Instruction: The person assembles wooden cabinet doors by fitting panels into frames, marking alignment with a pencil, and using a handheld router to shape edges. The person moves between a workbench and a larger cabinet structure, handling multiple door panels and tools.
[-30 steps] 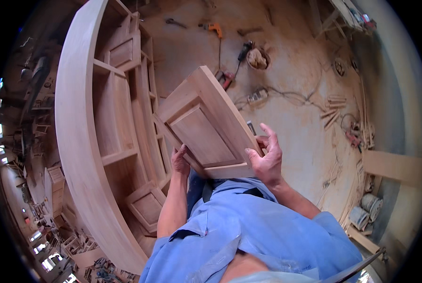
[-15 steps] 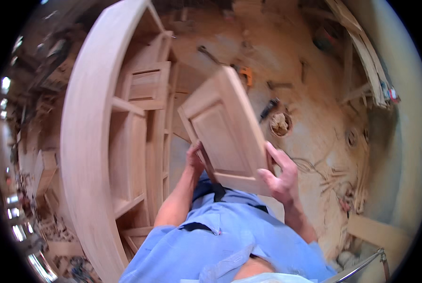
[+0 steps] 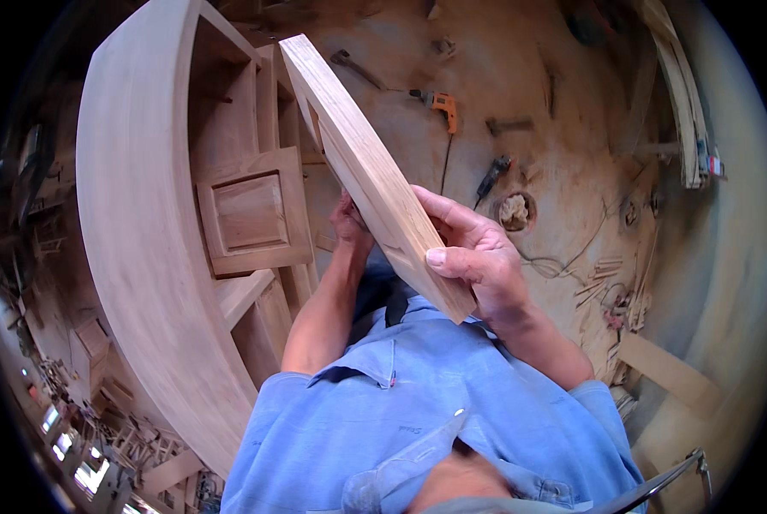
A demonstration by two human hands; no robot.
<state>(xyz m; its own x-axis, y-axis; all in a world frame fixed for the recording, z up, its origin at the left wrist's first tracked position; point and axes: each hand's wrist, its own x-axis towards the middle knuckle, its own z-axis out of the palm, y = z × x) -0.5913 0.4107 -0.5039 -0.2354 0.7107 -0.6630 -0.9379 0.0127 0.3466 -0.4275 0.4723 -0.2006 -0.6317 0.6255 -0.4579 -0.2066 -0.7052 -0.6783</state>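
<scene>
A wooden cabinet door (image 3: 375, 176) with a raised panel is held up in front of me, tilted so that its long edge faces me. My right hand (image 3: 478, 257) grips that edge near the lower end, thumb on the near side and fingers behind. On the door's far left side my left hand (image 3: 351, 221) holds it, its fingers partly hidden by the wood. Close by on the left stands a large unpainted wooden cabinet (image 3: 143, 214). Another panelled door (image 3: 251, 212) sits at its open front.
On the dusty floor lie an orange drill (image 3: 442, 107), a dark power tool (image 3: 492, 176), a hammer (image 3: 358, 68) and a round container of pale shavings (image 3: 515, 211). Cables and thin wood strips (image 3: 602, 278) lie to the right. Long boards (image 3: 679, 94) stand at the far right.
The held door has turned from showing its panelled face to showing its edge, and its top has risen to the left. Both hands stay on it. My view has shifted somewhat.
</scene>
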